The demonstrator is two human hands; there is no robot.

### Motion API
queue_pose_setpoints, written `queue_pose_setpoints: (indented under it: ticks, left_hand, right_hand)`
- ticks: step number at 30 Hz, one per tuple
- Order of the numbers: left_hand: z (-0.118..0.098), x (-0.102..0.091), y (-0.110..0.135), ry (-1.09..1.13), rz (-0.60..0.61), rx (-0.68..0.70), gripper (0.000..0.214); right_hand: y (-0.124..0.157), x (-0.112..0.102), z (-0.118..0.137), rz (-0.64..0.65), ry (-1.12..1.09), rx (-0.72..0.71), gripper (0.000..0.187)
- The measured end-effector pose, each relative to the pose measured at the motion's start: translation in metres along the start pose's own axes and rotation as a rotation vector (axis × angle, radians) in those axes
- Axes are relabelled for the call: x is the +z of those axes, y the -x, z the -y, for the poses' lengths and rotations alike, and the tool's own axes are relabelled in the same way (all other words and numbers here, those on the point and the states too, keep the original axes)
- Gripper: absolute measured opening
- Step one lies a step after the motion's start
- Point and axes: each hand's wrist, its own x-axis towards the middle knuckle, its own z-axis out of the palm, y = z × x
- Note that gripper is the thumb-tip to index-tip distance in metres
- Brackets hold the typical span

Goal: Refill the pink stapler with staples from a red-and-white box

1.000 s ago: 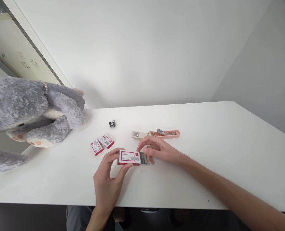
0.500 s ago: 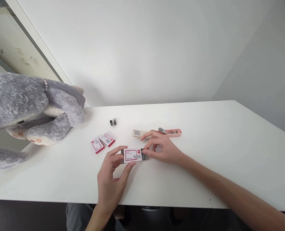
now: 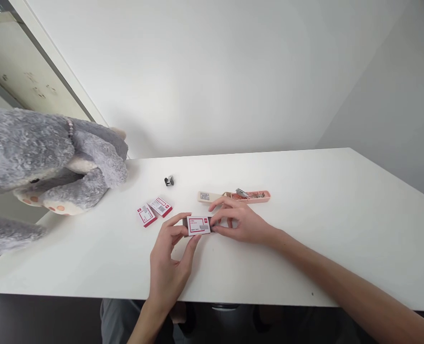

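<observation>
A small white-and-red staple box (image 3: 199,224) is held between the thumb and fingers of my left hand (image 3: 169,260), close above the table. My right hand (image 3: 235,220) has its thumb and index finger pinched at the box's right end, by the dark end flap. The box's inside is hidden from view. Just beyond my right hand lies a case, part cream, part pink, with its pink tray (image 3: 260,196) uncovered. A small metal stapler or clipper-like piece (image 3: 242,193) and other metal bits rest in the tray.
Two more white-and-red boxes, one (image 3: 147,215) beside the other (image 3: 161,207), lie at the left. Behind them is a small black-and-silver object (image 3: 169,180). A big grey plush toy (image 3: 90,148) covers the left end of the white table (image 3: 287,267), which backs onto a wall.
The box and my left hand have shifted slightly right and away from me. My right thumb and fingers have closed in on the box's right end.
</observation>
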Motion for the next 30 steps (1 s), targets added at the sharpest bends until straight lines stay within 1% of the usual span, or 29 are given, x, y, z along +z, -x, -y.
queue_pose_setpoints:
  ticks: [5,12,16,19,22,24,26,28,30]
  left_hand:
    - [0.001,0.000,-0.001,-0.009,-0.001,-0.013,0.010]
    - [-0.001,-0.001,-0.002,-0.025,-0.017,-0.026,0.011]
    - [-0.004,0.001,-0.002,-0.022,-0.071,-0.061,0.014]
    - [-0.004,0.003,-0.002,-0.022,-0.123,-0.081,0.016]
    - [-0.002,0.004,-0.001,0.030,-0.166,-0.110,0.024]
    - [0.000,0.005,-0.002,0.069,-0.210,-0.111,0.035]
    - [0.001,0.005,-0.003,0.101,-0.246,-0.073,0.042]
    - [0.001,0.006,-0.003,0.135,-0.244,-0.025,0.044]
    - [0.000,0.005,-0.004,0.169,-0.216,0.007,0.045]
  right_hand:
    - [0.000,0.001,0.001,0.002,0.060,-0.051,0.010]
    - [0.000,-0.002,-0.001,0.042,0.194,-0.119,0.021]
    - [0.002,-0.003,0.000,0.031,0.280,-0.134,0.017]
    - [0.003,-0.004,0.001,0.014,0.312,-0.119,0.015]
    - [0.003,-0.004,0.001,0.012,0.318,-0.096,0.013]
    - [0.002,-0.004,0.002,0.003,0.283,-0.062,0.012]
    - [0.001,-0.004,0.005,-0.016,0.191,0.010,0.010]
    - [-0.001,-0.005,0.008,-0.028,0.048,0.125,0.012]
    - [-0.003,-0.008,0.012,-0.019,-0.138,0.233,0.020]
